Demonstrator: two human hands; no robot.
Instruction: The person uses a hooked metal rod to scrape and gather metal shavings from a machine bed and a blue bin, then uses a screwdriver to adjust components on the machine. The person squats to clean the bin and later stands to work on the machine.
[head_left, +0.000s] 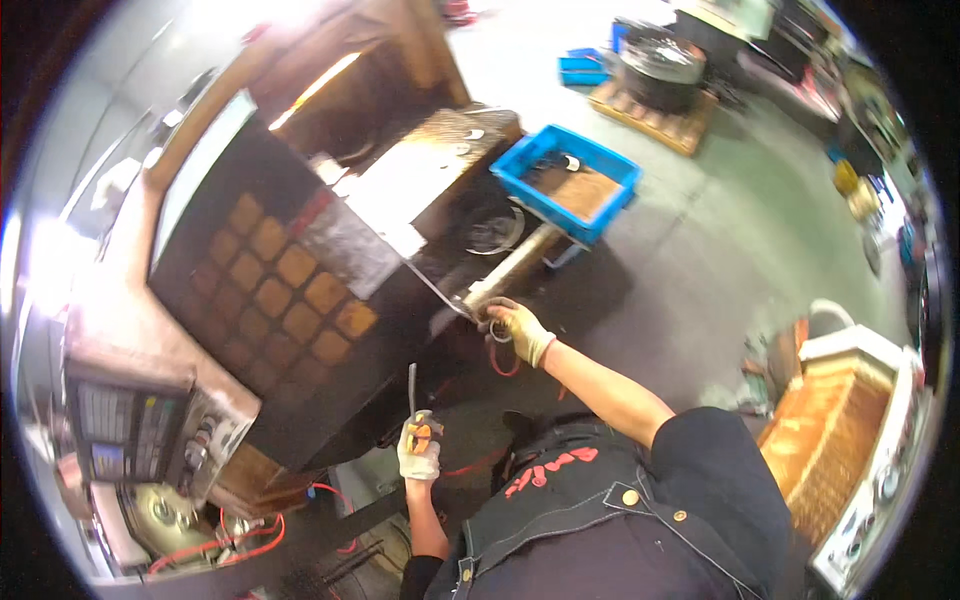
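My left hand (419,455), in a pale work glove, is closed around a tool with an orange-and-black handle (424,431). The tool's straight grey shaft (412,388) points up, away from me. Further forward and to the right, my right hand (516,328), gloved too, has its fingers curled around what looks like an air blow gun (480,315). A thin metal nozzle (435,287) runs from it toward the machine, and a red hose (504,364) loops below. The fingers partly hide its body. Before both hands stands a machine with a bright metal table (420,160).
A control panel (125,425) with keys and a small screen stands at the left. Beyond my right hand is a blue bin (622,203) with brown material inside. A wooden pallet (675,122) carries a wrapped dark load. A brown box-like thing (825,425) stands to my right.
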